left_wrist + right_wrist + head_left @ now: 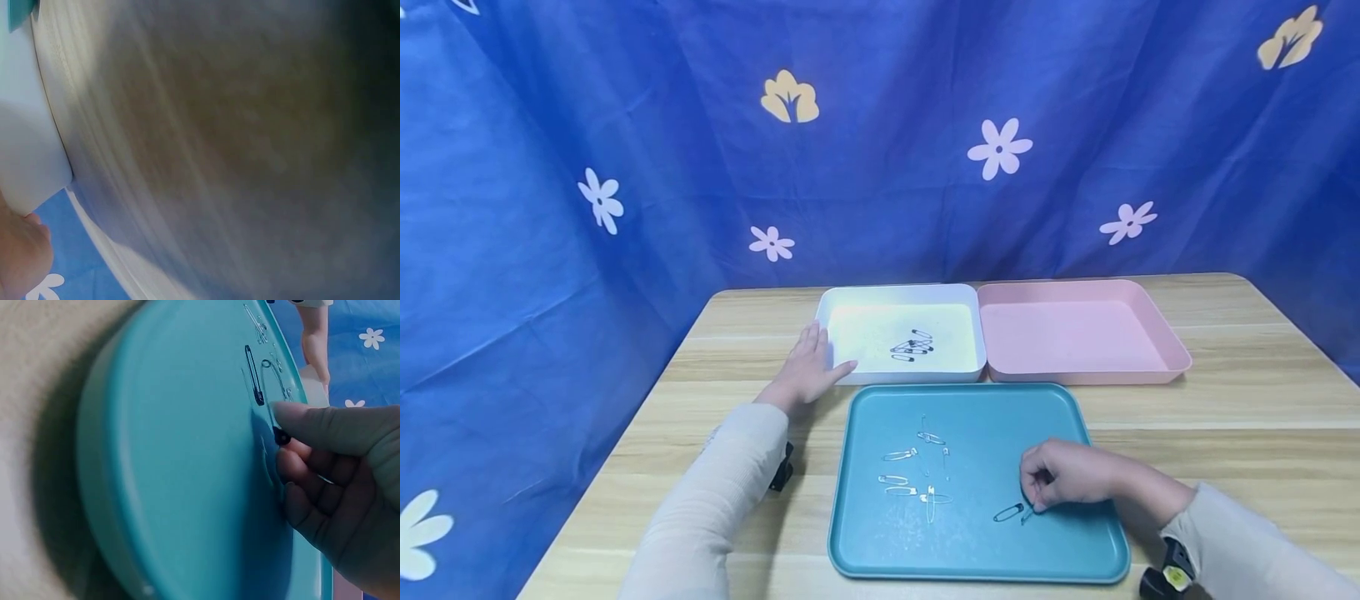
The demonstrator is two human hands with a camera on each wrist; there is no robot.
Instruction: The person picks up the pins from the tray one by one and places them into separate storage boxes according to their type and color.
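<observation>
My right hand is low over the right part of the teal tray. Between its thumb and fingers it pinches a dark safety pin, whose black head shows in the right wrist view. Close beside the fingertips lies another black safety pin on the tray. Several silver safety pins are scattered over the tray's left half. At the white box, my left hand rests with straight, spread fingers along the left side, thumb over the front rim. Several black safety pins lie inside that box.
A pink box stands right beside the white one, both behind the teal tray. All stand on a wood-grain table. A blue curtain with flower shapes hangs behind the table.
</observation>
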